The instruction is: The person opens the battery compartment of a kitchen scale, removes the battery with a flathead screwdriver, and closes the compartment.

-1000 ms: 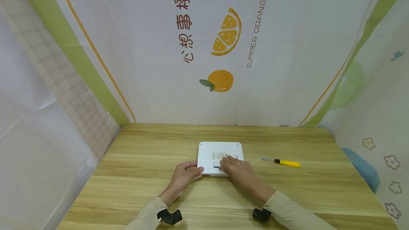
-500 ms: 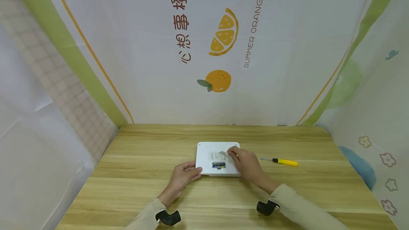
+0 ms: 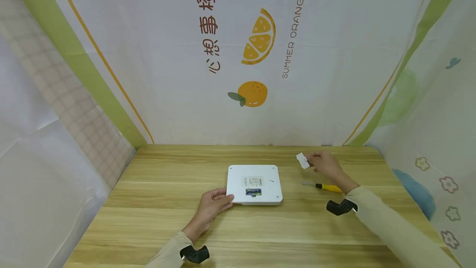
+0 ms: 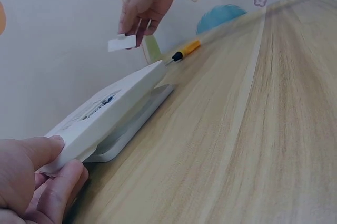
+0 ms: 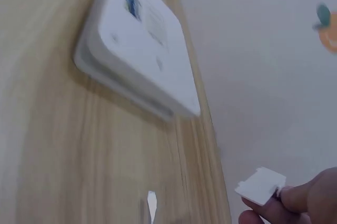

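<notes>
Wood-grain counter [image 3: 160, 218] under everything, so let's start at the near side. Left hand [image 3: 212, 209] has the near-left corner of a flat white device [image 3: 254, 183] pinched, thumb on top and fingers tucked underneath. The device sits on the counter just beyond and to the right of that hand, and the left wrist view shows a gap between its main body and a lower plate. Right of the thumb there's a small opening [image 3: 254, 196] with what looks like a battery [image 3: 254, 191] in it.

Going by looks, I'd call it hard plastic: stiff, fairly light, a bit slippery on that smooth face. Corners and side edges seem the best grip, and I'd keep fingertips off the opening.

Further out to the right, a yellow-handled screwdriver [image 3: 329, 187] lies just on the near side of the right hand [image 3: 326, 164], tip towards the device. That hand has a little white cover [image 3: 303, 160] between thumb and fingers, up off the counter. Thin, stiff, next to no weight, I reckon; its edge tabs could snap, so a light pinch on the sides makes sense.

Past both hands hangs a pale backdrop [image 3: 178, 94] with orange prints.
</notes>
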Motion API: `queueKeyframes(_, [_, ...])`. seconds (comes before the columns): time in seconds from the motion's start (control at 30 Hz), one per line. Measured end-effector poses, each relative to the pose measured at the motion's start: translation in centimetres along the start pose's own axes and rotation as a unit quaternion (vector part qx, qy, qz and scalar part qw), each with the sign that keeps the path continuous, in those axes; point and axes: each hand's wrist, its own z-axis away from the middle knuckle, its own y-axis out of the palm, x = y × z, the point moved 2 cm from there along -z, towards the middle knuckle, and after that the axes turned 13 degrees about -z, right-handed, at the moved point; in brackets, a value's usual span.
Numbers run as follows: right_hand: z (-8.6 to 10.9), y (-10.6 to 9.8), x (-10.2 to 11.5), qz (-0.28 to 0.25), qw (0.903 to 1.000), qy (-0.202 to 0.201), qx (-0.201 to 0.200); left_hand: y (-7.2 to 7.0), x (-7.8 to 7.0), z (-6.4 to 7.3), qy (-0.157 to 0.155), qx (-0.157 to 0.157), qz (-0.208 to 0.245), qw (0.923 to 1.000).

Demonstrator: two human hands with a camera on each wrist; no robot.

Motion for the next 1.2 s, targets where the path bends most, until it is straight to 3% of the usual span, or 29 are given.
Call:
queueKeyframes(0.1, [-0.6, -1.4, -1.2, 0.003, 0.9998, 0.021, 0.006, 0.0, 0.0, 0.0, 0.0, -0.001, 0.002, 1.0])
queueKeyframes(0.33, [-1.3, -3.2, -3.6, 0.069, 0.9973, 0.017, -0.019, -0.1, 0.1, 0.0, 0.0, 0.004, 0.003, 1.0])
queueKeyframes(0.87, [-1.3, -3.9, -6.1, 0.168, 0.9844, 0.007, -0.053, -0.1, 0.2, -0.2, 0.002, 0.012, 0.006, 0.9999])
queueKeyframes(1.2, [-0.7, -4.3, -6.6, 0.162, 0.9853, -0.017, -0.052, 0.0, 0.1, -0.1, -0.008, 0.004, 0.003, 1.0])
